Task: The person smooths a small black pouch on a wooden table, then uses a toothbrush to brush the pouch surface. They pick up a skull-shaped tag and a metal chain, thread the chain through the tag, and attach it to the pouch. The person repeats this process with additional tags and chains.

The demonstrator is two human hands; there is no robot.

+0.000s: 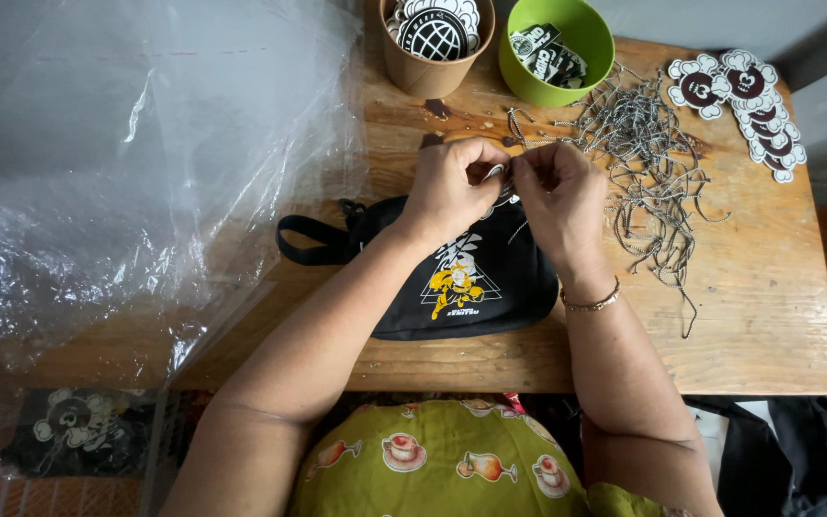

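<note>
Both hands meet over the top edge of a black pouch (pixel 461 278) that lies flat on the wooden surface (pixel 768 306), close to the person's body. The left hand (pixel 452 187) and the right hand (pixel 557 196) are curled toward each other, fingers (pixel 483 158) pinched together around a small pale tag and a bit of silver ball chain (pixel 502 172); the piece sits right between the fingertips of both hands, just above the pouch's upper rim. It is too small and too covered to say exactly how the chain runs through it. The pouch bears a yellow and white printed figure on its front, and its black strap loop (pixel 313 239) sticks out to the left side. The right wrist wears a thin gold bracelet (pixel 591 303).

Just beyond the right hand a loose heap of silver ball chains (pixel 648 163) spreads over the surface. Behind the hands stand a brown paper cup (pixel 433 62) filled with round black and white stickers and, just beside it, a green bowl (pixel 557 72) holding small dark tags. At the far right corner lies a fanned row of dark red and white cut-out tags (pixel 753 105). A large crumpled sheet of clear plastic (pixel 126 163) covers the left side of the view
</note>
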